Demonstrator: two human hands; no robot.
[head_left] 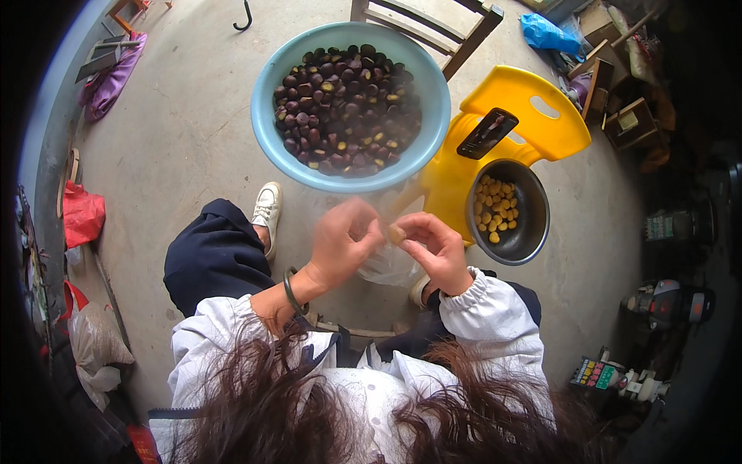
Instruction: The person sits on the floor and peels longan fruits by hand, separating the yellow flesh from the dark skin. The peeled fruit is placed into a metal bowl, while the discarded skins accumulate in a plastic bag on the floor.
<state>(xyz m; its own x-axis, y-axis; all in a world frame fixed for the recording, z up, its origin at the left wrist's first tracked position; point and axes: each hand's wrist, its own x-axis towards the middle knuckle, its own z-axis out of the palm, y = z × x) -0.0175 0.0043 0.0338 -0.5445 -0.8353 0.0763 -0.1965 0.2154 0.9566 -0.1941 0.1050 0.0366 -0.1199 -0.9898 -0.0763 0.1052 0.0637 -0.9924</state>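
Note:
Between thumb and fingers, my right hand (432, 246) holds a pale chestnut (396, 234). My left hand (346, 240) is close beside it on the left, its fingers curled and blurred; whether something is pinched in them cannot be told. Below both hands lies a clear plastic bag (391, 268). Beyond them stands a light blue basin (264, 110) holding many dark chestnuts (351, 110), some with yellow flesh showing. To the right, a steel bowl (524, 232) with peeled yellow chestnuts (495, 203) sits on a yellow plastic chair (446, 168).
A phone (487, 133) rests on the yellow chair, near its backrest. Behind the basin stands a wooden chair (472, 40). Boxes (632, 124) and a blue plastic bag (548, 35) lie at the upper right. A red bag (83, 213) and a filled sack (95, 342) are at the left.

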